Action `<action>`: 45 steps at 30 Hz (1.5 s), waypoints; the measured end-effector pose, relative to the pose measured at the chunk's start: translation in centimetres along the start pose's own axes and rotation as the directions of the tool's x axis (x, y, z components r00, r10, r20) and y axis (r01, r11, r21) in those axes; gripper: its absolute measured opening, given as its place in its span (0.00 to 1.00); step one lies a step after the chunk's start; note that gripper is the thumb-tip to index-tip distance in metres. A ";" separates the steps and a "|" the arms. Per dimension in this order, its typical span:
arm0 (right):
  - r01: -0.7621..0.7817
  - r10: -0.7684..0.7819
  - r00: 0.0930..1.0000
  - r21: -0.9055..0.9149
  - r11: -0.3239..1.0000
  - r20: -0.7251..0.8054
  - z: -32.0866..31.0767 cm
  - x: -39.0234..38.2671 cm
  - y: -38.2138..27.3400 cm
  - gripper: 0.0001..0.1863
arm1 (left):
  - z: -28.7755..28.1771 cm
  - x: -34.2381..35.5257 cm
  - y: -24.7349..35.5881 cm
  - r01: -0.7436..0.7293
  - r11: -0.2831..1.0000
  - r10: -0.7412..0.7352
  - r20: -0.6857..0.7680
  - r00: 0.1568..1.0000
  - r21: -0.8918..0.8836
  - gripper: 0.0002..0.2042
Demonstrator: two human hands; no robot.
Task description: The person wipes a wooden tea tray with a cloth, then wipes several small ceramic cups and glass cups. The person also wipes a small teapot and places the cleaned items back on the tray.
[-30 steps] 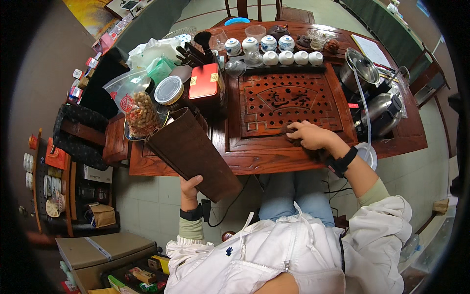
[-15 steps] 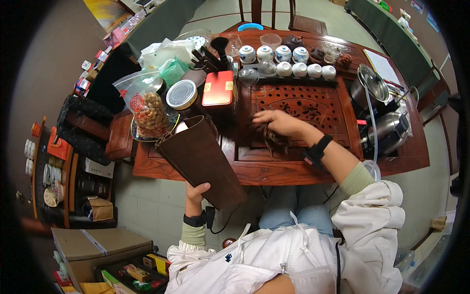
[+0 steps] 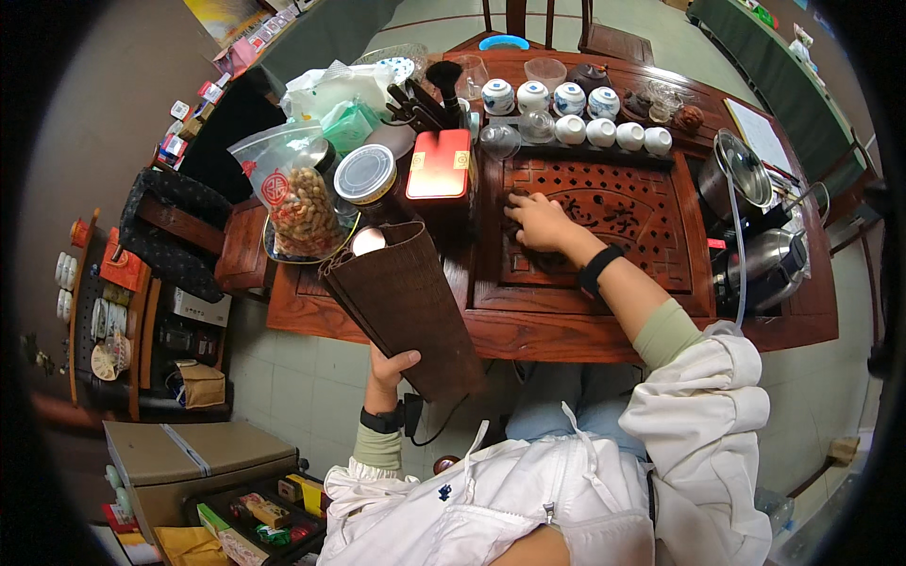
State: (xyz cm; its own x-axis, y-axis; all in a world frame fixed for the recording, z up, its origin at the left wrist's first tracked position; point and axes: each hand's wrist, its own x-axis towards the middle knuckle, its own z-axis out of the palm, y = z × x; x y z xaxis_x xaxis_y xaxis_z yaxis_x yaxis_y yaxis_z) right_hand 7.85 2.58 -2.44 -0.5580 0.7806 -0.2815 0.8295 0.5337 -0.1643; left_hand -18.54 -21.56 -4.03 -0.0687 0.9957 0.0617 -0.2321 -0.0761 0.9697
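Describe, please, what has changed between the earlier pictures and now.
The right hand has moved leftward and forward, from the near edge of the carved tray to its left side; what lies under it is mostly hidden. The left hand still grips the dark brown mat. The small white cups and red tin stay put.

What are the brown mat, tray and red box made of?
Brown mat: maybe bamboo or coarse cloth, dull; streaky, with a stringy edge. Tray: probably varnished wood; reddish-brown, with carved holes. Red box: perhaps painted tin, glossy; light glares off its top.
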 end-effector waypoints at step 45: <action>0.014 0.029 0.968 0.167 0.986 -0.250 0.8 2.5 -2.0 0.24 | -0.2 -0.2 -0.5 0.014 1.000 -0.014 -0.010 1.000 0.025 0.31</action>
State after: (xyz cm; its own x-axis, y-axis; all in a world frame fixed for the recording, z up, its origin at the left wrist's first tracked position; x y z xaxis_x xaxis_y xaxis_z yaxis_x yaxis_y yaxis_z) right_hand 4.84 3.23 -3.54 -0.5217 0.8521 -0.0410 0.8138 0.4827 -0.3237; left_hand -18.60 -21.76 -4.57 -0.0748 0.9961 0.0460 -0.2090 -0.0607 0.9760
